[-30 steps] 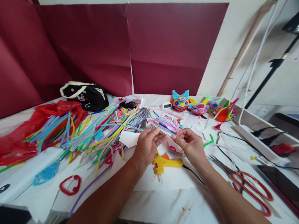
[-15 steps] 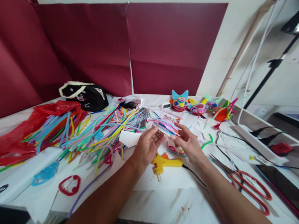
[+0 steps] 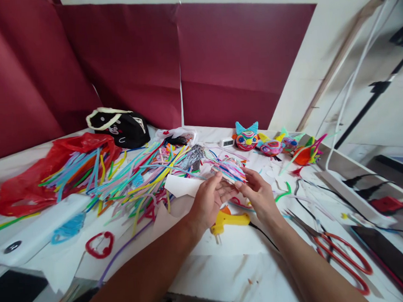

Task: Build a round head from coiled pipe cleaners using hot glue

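Observation:
My left hand (image 3: 209, 200) and my right hand (image 3: 259, 195) both pinch a small flat craft piece (image 3: 230, 171) wound from pink, blue and white pipe cleaners. They hold it just above the white table (image 3: 248, 274), one hand at each side. A yellow glue gun (image 3: 229, 220) lies on the table directly under my hands. A white paper scrap (image 3: 181, 186) lies just left of my left hand.
A big heap of loose coloured pipe cleaners (image 3: 128, 173) spreads to the left beside a red plastic bag (image 3: 30, 182). Behind are a black bag (image 3: 121, 126) and finished cat-face figures (image 3: 246, 137). Red-handled scissors (image 3: 342, 256) and a power strip (image 3: 355, 188) lie right.
My hands have drawn closer together on the craft piece and the right fingers have closed further round it. The camera has shifted slightly, so everything sits a little to the right.

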Motion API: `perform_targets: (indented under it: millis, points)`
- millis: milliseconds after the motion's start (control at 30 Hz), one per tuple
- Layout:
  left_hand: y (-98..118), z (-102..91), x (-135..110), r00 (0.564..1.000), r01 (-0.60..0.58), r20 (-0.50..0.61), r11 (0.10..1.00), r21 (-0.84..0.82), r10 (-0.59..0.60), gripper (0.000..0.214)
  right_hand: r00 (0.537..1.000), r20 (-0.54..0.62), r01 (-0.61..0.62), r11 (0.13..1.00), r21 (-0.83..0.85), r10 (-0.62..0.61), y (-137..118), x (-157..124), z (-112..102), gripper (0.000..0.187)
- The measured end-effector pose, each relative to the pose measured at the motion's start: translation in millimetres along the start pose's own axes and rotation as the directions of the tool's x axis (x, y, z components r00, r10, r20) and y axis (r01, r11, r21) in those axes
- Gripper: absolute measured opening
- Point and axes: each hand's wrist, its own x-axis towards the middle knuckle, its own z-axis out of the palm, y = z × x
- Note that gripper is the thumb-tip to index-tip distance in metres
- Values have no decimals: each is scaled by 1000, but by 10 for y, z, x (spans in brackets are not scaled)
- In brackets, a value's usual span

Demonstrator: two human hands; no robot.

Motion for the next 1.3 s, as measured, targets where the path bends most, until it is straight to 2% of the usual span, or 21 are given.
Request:
perform_targets:
  millis: [133,367,600,733,1033,1300]
  points:
    - [-57,-25,-10,994,-76,87,993,95,67,17,1000,-15,4,1000,-18,-4,4,-2,6,60]
    - [-98,-57,6,990,-136,68,975,174,126,19,1000,-26,-8,1000,2,8,-43,-37,48,58]
    - [-16,-33,33,993,-121,6,983,141,121,18,1000,10,-31,998,56,30,-70,-32,26,62]
    - [2,-35,47,994,-104,-26,987,121,108,19,999,-18,-30,998,61,31,-101,-35,35,61]
    - [-41,-30,29,991,-132,46,986,100,128,20,998,-50,-21,997,75,25,-80,-47,75,55]
    - [-64,-13,21,986,-161,-11,973,165,165,24,998,-70,-3,1000,1,3,-77,-55,98,54]
